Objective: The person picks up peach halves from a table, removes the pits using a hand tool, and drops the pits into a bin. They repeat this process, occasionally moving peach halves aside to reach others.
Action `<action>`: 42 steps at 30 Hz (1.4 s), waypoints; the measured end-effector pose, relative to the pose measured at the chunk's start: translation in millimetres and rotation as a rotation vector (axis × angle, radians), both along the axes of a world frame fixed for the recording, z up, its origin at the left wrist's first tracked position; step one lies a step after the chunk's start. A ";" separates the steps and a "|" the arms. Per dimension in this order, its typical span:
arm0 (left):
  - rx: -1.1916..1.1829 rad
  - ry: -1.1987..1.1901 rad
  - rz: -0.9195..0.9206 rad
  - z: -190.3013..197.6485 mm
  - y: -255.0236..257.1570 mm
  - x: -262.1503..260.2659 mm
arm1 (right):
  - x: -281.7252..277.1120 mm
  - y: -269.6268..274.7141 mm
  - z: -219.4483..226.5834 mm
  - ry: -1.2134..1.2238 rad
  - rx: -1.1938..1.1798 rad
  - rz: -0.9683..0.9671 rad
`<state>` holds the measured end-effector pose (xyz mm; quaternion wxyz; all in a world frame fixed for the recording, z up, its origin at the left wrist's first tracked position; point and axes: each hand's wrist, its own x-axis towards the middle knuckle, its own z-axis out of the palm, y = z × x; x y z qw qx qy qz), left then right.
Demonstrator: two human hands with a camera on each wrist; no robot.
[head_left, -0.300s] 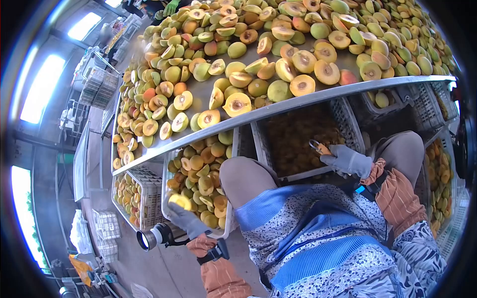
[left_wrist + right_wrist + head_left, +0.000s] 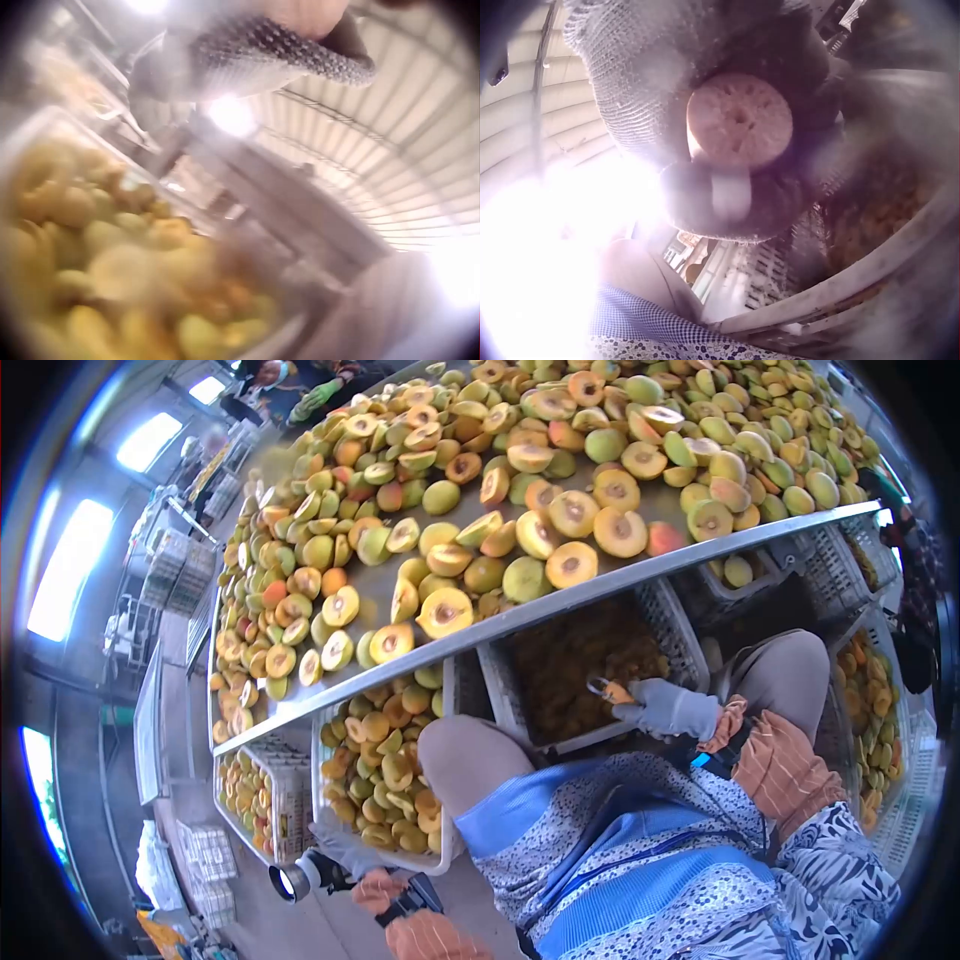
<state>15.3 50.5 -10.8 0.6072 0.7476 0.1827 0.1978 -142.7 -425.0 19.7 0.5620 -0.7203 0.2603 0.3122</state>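
My gloved right hand (image 2: 672, 710) grips a pitting tool with an orange handle (image 2: 614, 692) and a metal loop at its tip. In the right wrist view the handle's round butt (image 2: 739, 120) pokes out of the curled glove. This hand is above a dark-filled crate (image 2: 678, 625) between the knees. Lower left, my gloved left hand (image 2: 345, 850) is by the near corner of a crate (image 2: 428, 863) of halved peaches (image 2: 385, 760). No fruit shows in its loosely extended fingers, and the left wrist view blurs the glove (image 2: 240, 64).
A metal-edged table (image 2: 560, 605) heaped with halved peaches (image 2: 445, 612) spans the front. More fruit crates stand at the left (image 2: 290, 780) and right (image 2: 900, 735). A black-and-white cylinder (image 2: 290, 880) sticks out beside the left wrist. Another person's green glove (image 2: 318, 398) appears at the far end.
The yellow peach half has left my left hand, which has moved down and a little left. My right hand still holds the pitting tool over the middle crate. The head view has shifted slightly.
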 end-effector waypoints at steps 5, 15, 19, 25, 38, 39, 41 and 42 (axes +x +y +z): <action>0.770 -0.197 -0.805 105.2 -197.5 -27.2 | -1.5 -3.2 -28.9 -0.254 -0.412 0.177; 0.850 -0.458 -1.245 100.5 -379.6 41.3 | -11.1 -9.0 -19.5 -0.294 -0.443 0.200; 1.211 -0.072 -1.462 101.8 -420.8 59.6 | -10.8 -10.3 -16.5 -0.318 -0.444 0.186; 1.363 -0.108 -1.466 102.5 -430.6 61.7 | -12.5 -10.9 -12.9 -0.375 -0.445 0.157; 1.270 -0.189 -1.266 83.8 -427.1 52.6 | -14.6 -10.5 -8.3 -0.360 -0.414 0.140; 1.337 -0.370 -1.223 86.1 -429.5 50.1 | -15.1 -11.0 -6.4 -0.366 -0.406 0.140; 1.302 -0.442 -1.212 90.8 -440.2 47.9 | -14.7 -11.6 -5.3 -0.363 -0.408 0.143; 1.265 -0.504 -1.198 92.8 -447.6 47.2 | -14.2 -12.0 -5.1 -0.358 -0.407 0.154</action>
